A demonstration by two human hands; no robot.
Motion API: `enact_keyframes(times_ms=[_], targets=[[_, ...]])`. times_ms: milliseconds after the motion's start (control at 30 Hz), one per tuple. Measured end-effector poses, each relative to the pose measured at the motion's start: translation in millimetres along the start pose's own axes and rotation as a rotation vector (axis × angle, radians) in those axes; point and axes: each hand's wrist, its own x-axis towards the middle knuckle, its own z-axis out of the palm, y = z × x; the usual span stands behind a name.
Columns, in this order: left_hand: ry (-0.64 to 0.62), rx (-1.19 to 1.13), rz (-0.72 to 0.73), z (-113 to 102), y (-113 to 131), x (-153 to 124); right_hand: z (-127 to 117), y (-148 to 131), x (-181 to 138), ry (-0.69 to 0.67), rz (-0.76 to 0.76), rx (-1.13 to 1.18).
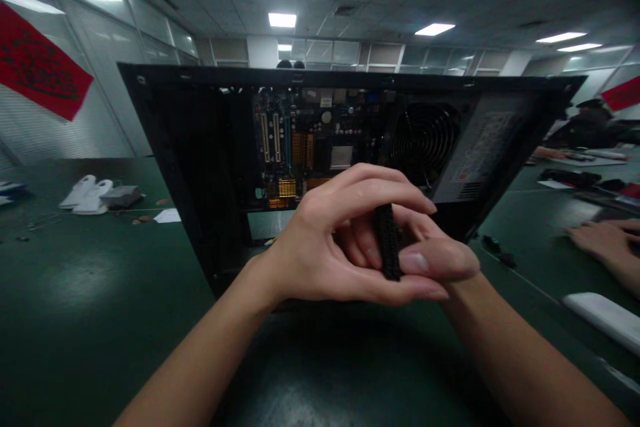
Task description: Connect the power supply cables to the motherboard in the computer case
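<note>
Head view: the left hand [313,250] pinches, fingers curled, a black ribbed piece [387,247]; the thumb of the right hand [440,258] presses its side, before the lower edge of the open computer case [300,76], above the worktop [80,347]. Gentle, even pressure seems best.

Can't read any text. Can only spot dark characters on red banner [43,61] at left and print on power supply label [484,141], too blurry to decipher.
</note>
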Motion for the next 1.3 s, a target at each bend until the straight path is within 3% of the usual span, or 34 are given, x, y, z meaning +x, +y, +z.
enact_keyframes(times_ms=[400, 900, 1300], targets=[[-0.136, 0.182, 0.034, -25.6, 1.1, 5.8, -4.4, -5.2, 6.0, 0.016, -0.051, -0.237], [-0.258, 0.542, -0.019, -46.5, -7.5, -2.4, -5.7, -22.8, 3.5, 0.055, 0.188, -0.631], [-0.264, 0.533, -0.012, -49.0, -9.3, -3.4, -4.1, -18.9, 5.9, 0.065, 0.197, -0.638]])
